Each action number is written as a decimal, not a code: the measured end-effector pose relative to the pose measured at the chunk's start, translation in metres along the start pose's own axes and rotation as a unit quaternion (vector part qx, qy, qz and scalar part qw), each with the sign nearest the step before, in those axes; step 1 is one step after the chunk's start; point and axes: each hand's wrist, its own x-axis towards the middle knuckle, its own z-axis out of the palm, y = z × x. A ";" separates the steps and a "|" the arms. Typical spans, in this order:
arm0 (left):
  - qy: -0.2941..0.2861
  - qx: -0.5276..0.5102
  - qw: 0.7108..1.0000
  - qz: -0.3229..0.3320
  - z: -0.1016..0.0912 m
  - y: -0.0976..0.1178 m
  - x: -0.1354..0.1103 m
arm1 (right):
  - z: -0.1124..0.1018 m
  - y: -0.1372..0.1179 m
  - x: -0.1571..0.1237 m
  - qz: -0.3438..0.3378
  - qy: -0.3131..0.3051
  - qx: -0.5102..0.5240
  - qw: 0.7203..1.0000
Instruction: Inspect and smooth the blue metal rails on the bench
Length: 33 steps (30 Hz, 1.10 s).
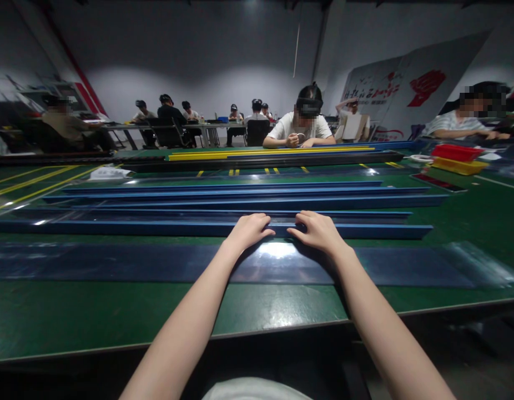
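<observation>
A long blue channel strip (377,231) with raised edges lies crosswise on the green table. My left hand (251,229) is closed on it near the middle, fingers over the top and thumb on the near side. Close by on the right, my right hand (317,228) grips the same strip in a similar way; a short gap separates the two thumbs. The fingertips of both hands are hidden behind the strip. Between the strip and my body, a long, flat, clear plastic sleeve (136,264) runs parallel, with shiny reflections and a crinkled right end.
More blue strips (365,201) lie just beyond my hands. Farther back are yellow strips (223,155) and black strips (282,161). A white packet (110,173) sits left; a phone (438,182), red tray (455,153) and yellow tray (459,166) stand right. A person (282,132) sits opposite.
</observation>
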 end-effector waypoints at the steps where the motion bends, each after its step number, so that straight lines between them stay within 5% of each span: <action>1: 0.000 0.001 1.000 0.000 0.000 0.000 0.000 | 0.001 -0.001 0.001 -0.006 0.003 0.002 1.000; 33: 0.005 0.011 1.000 0.008 0.001 -0.001 0.000 | -0.009 0.017 -0.007 0.065 0.008 -0.014 0.998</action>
